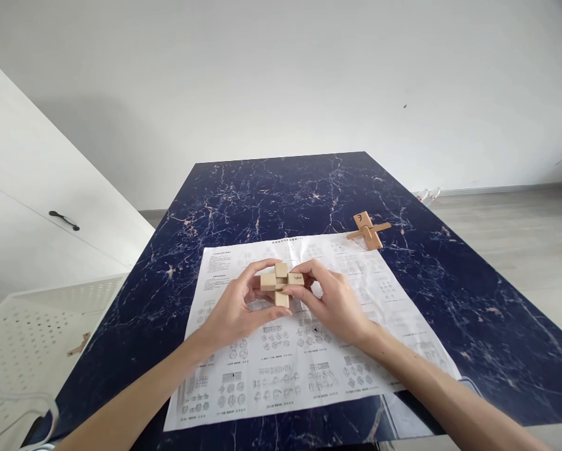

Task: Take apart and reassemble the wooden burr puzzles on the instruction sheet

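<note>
A pale wooden interlocking puzzle (pixel 268 281) made of several blocks is held between both hands above a printed sheet. My left hand (pixel 243 297) grips it from the left, with fingers at its far side and thumb at its near block. From the right, my right hand (pixel 328 291) pinches the block with a dark mark on its top, thumb and fingers closed on it. Under the hands lies the large white instruction sheet (pixel 234 394), creased, printed with small diagrams and text. Some fingertips are hidden behind the blocks.
A second, browner wooden puzzle (pixel 368 230) sits at the sheet's far right corner on the dark blue marbled table (pixel 271 194). To the left stand a white perforated basket (pixel 37 326) with a small wooden piece (pixel 79 344) in it and a white cabinet (pixel 41 181).
</note>
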`<state>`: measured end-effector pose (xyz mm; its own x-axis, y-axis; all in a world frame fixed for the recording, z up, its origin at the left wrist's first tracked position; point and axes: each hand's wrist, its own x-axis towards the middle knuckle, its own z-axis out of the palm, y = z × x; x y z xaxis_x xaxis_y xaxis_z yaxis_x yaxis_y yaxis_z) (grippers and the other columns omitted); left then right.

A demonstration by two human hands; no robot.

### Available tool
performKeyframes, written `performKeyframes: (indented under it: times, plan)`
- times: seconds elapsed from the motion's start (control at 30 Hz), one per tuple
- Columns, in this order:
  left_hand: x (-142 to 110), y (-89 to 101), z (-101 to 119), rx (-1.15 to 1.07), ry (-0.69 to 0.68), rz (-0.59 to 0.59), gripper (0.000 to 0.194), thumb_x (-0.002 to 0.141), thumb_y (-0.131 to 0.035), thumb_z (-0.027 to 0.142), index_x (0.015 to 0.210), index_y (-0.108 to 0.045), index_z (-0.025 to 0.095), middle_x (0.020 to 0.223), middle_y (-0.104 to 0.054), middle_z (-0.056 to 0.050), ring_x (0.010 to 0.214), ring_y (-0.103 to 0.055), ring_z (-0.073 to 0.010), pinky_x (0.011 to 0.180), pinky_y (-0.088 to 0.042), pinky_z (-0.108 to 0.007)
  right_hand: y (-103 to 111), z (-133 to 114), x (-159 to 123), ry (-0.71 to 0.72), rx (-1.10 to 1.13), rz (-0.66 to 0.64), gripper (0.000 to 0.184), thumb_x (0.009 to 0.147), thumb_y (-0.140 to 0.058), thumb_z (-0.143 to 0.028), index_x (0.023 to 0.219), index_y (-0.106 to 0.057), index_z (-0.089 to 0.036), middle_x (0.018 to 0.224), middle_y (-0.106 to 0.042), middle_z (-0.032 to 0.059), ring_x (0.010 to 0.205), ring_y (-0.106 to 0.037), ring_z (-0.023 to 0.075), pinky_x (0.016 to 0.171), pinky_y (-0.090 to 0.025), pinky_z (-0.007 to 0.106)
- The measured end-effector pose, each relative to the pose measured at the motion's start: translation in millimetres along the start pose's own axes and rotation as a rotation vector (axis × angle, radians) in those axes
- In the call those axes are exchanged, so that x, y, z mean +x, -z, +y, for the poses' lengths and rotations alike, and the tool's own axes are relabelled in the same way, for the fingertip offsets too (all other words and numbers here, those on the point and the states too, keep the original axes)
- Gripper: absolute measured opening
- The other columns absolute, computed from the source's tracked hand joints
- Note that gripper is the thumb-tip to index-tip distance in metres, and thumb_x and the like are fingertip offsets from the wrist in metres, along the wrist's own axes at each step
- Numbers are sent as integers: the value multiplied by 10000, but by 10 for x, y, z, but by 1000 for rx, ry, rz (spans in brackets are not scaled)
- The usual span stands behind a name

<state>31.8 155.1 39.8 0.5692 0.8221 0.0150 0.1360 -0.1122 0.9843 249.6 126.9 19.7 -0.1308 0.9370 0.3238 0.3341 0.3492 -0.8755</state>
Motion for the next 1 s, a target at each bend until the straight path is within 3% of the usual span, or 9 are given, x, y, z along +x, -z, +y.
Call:
performKeyframes:
  times: [0.17,0.5,0.57,0.63,0.73,0.8,1.0]
  plan:
    - [20,9,-24,-50,24,-21,695,887,-874,391,1472,-519,273,1190,-750,-89,1010,-784,-278,936,-637,-461,24,1,23,9,101,-36,257,1048,-641,-504,1003,-629,-251,779,-703,12,682,-640,180,659,-507,317]
    - [21,190,-22,380,-142,-88,723,917,-832,446,1530,-461,354,1355,-738,-50,1153,-762,-257,999,-621,-410,129,23,137,-246,667,-346,446,1068,-598,-591,840,-566,-210,632,-459,-72,488,-319,75,498,-277,260]
    - [31,269,-36,477,-146,-98,718,941,-798,496,1550,-441,362,1317,-762,-43,1161,-761,-269,971,-619,-413,142,24,127,-260,789,-448,447,1071,-587,-602,855,-580,-211,601,-439,-83,458,-265,69,470,-240,256]
    - [53,338,-53,540,-188,-33,703,955,-768,539,1547,-446,339,1196,-793,-32,1078,-773,-256,931,-613,-403,151,23,116,-242,883,-500,424,1079,-582,-590,888,-602,-212,590,-448,-85,441,-236,65,454,-223,252]
    - [111,392,-77,618,-276,186,683,940,-772,572,1489,-497,274,1009,-776,-13,877,-742,-212,841,-590,-364,160,26,120,-217,906,-388,386,1076,-613,-558,904,-619,-212,614,-472,-77,451,-263,66,460,-223,252]
    - [154,399,-98,711,-296,298,648,912,-789,596,1406,-556,248,994,-745,-22,865,-703,-212,826,-571,-371,164,33,139,-246,883,-277,415,1068,-625,-566,859,-597,-209,645,-473,-67,473,-298,67,481,-234,261]
    - [218,409,-229,978,-200,331,552,885,-777,649,1220,-674,223,1263,-620,-111,1232,-566,-339,1080,-498,-547,173,57,181,-354,841,-124,480,1044,-645,-602,794,-513,-214,690,-440,-59,503,-314,72,533,-248,294]
